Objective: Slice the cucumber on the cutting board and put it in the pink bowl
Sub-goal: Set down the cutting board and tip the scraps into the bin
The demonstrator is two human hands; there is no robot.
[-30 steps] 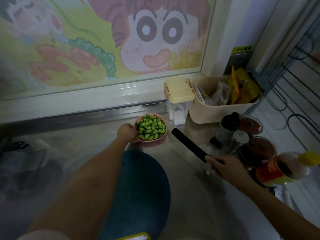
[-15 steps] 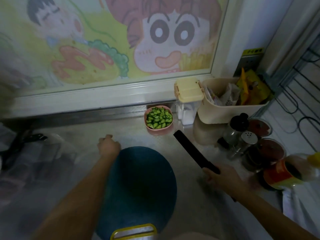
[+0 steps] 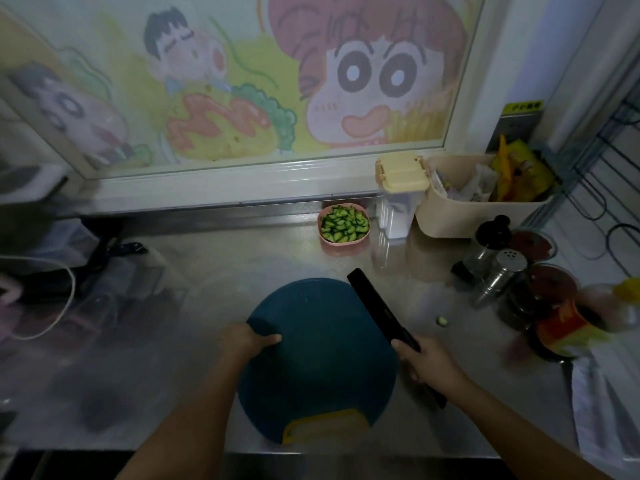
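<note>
Head view: dim kitchen, brushed stainless counter (image 3: 207,271), dull sheen, smeary reflections.

Cutting board (image 3: 318,358): dark teal, roundish, matte plastic w/ a yellow handle cut-out (image 3: 325,427) at the near edge. No cucumber on its surface. Left hand (image 3: 242,341) grips the board's far-left rim, thumb flat on top, fingers curled under the edge. Can't tell if that side is off the counter.

Right hand (image 3: 429,362) is wrapped round the handle of a knife (image 3: 377,306). Long, straight black blade, angled away and to the left, crossing the board's right edge; tip sits just past the board's far rim.

Pink bowl (image 3: 343,243): small, smooth, soft-cornered, at the back of the counter by the window sill, well apart from the board. Filled w/ cucumber slices (image 3: 344,225), bright green, thin, mostly half-moon bits w/ dark skin edges. One stray cucumber piece (image 3: 442,320) lies on the bare counter, right of the knife.

Just right of the bowl: clear plastic container (image 3: 396,216) w/ pale yellow clip lid, then a beige bin (image 3: 460,216), rounded corners, stuffed w/ crinkly packets. Nearer, on the right: black-capped glass bottle (image 3: 491,233), metal shaker (image 3: 509,265) w/ perforated top, blurred orange-label bottle (image 3: 564,323), white cloth (image 3: 602,410).

Behind: window pane (image 3: 242,81) w/ pastel cartoon drawing, white frame.
</note>
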